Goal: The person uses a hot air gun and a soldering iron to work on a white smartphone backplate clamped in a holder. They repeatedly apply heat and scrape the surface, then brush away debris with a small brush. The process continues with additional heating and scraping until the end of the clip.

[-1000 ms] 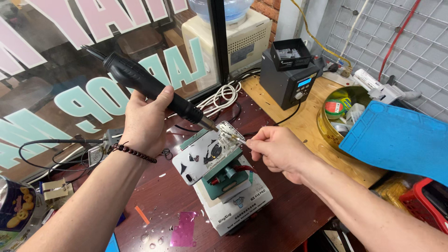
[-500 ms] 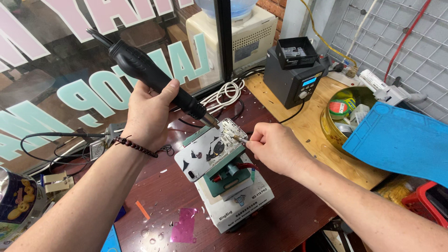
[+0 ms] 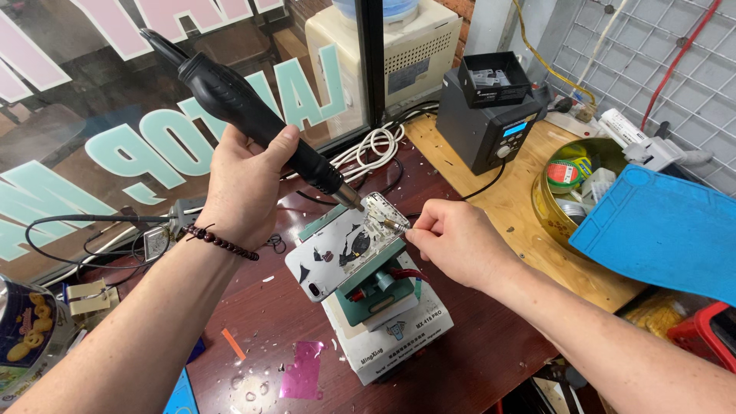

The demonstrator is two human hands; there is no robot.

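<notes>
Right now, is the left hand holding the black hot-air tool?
Yes, the left hand grips the black hot-air tool, its nozzle aimed at the phone on the stand.

Bright, even light, sharp focus, soft shadows (faint window [image 3: 92, 115] reflections, slight wide-angle bending at edges).

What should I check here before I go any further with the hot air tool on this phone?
1. Left hand grips the black hot air tool firmly: ok.
2. Nozzle aimed at the phone's top edge: ok.
3. Right hand holds the tweezers at that edge: ok.
4. Phone seated on the green holder: ok, whether clamped cannot tell.
5. Right fingers clear of the nozzle: not ok, close.
6. White cables away from heat: ok.
</notes>
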